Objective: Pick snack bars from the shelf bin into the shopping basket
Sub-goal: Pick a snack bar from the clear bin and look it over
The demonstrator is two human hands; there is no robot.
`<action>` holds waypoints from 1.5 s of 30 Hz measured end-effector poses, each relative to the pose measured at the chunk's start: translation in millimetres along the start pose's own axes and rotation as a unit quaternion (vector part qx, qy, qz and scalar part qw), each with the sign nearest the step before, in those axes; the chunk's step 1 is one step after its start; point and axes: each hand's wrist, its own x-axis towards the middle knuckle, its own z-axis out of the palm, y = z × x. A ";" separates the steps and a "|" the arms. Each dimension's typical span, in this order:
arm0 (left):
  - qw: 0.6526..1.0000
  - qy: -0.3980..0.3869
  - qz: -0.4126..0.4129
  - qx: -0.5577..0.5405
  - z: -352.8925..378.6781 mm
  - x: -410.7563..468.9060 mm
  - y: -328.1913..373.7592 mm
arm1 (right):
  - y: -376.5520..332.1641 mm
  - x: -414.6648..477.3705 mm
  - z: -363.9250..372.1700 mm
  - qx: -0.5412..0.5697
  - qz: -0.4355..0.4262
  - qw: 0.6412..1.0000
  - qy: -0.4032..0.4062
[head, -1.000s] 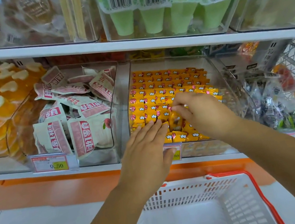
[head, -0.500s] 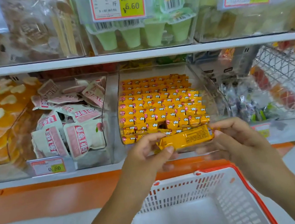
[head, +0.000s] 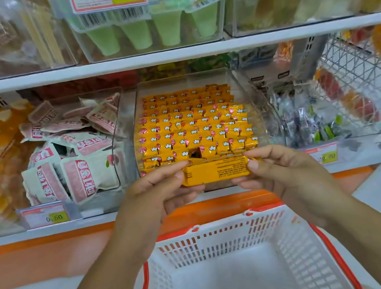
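**Hands: left hand [head: 157, 196] and right hand [head: 283, 173] both gripping one snack bar**

One orange, foil-wrapped, oblong snack bar [head: 217, 170] is held by both hands. Its left end is pinched between the thumb and curled fingers of the left hand, and its right end is pinched in the same way by the right hand. The bar is held level, lengthwise from left to right, with its small-print face turned toward the camera.

The bar is seen just in front of the front wall of the clear plastic shelf bin [head: 247, 98] and higher than the far rim of the white perforated plastic shopping basket [head: 226, 237], which is trimmed in red. It is not in the basket.

The bin is packed with rows of matching orange bars [head: 191, 128] stood on end. One dark gap [head: 195, 154] is noted in the front row, directly behind the held bar.

A neighbouring clear bin on the left is filled with pink-and-white pouches [head: 78, 164], with a price tag [head: 47, 216] fixed below it. Pale green cups [head: 151, 31] are noted on the shelf above, and a white wire rack [head: 363, 78] at far right.
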 end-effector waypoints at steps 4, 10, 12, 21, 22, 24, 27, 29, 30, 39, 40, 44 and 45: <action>1.000 -0.020 -0.002 -0.012 -2.6 3.6 0.9 | -0.7 5.4 -2.3 0.013 0.019 1.000 0.002; 0.996 -0.087 0.018 0.012 -9.4 2.9 1.5 | -6.9 6.7 -6.0 0.063 0.059 0.996 -0.036; 0.997 -0.048 0.044 0.043 -8.6 2.4 -1.1 | -6.0 6.3 -6.0 0.042 0.046 0.998 -0.029; 0.990 0.070 0.091 0.079 3.9 0.3 -6.3 | 8.5 8.9 -6.1 -0.068 -0.047 0.997 -0.003; 0.989 0.079 0.098 0.075 5.4 0.0 -6.5 | 8.4 8.5 -4.4 -0.065 -0.051 0.997 -0.003; 0.987 0.092 0.114 0.067 8.6 -2.4 -5.2 | 7.8 8.4 -1.9 -0.066 -0.061 0.996 0.011; 0.981 0.099 0.147 0.082 10.4 -3.4 -2.8 | 5.8 6.2 1.3 -0.060 -0.087 0.994 0.032; 0.980 0.100 0.144 0.096 10.8 -4.2 -3.1 | 5.2 4.6 3.0 -0.076 -0.101 0.991 0.034; 0.981 0.100 0.140 0.091 10.4 -4.0 -3.5 | 5.1 3.9 3.3 -0.086 -0.101 0.991 0.033; 0.991 0.071 0.090 0.073 3.0 -1.0 -1.4 | 2.6 3.4 0.5 -0.060 -0.041 0.997 -0.029; 0.992 0.068 0.084 0.063 2.1 -0.6 -1.2 | 1.3 3.1 0.7 -0.055 -0.036 0.997 -0.028; 0.995 0.059 0.066 0.038 0.1 -0.5 1.2 | -1.9 2.7 1.7 -0.040 -0.013 0.999 -0.022; 0.995 0.061 0.064 0.040 -0.3 -0.2 0.7 | -1.8 3.1 2.0 -0.037 -0.010 0.999 -0.019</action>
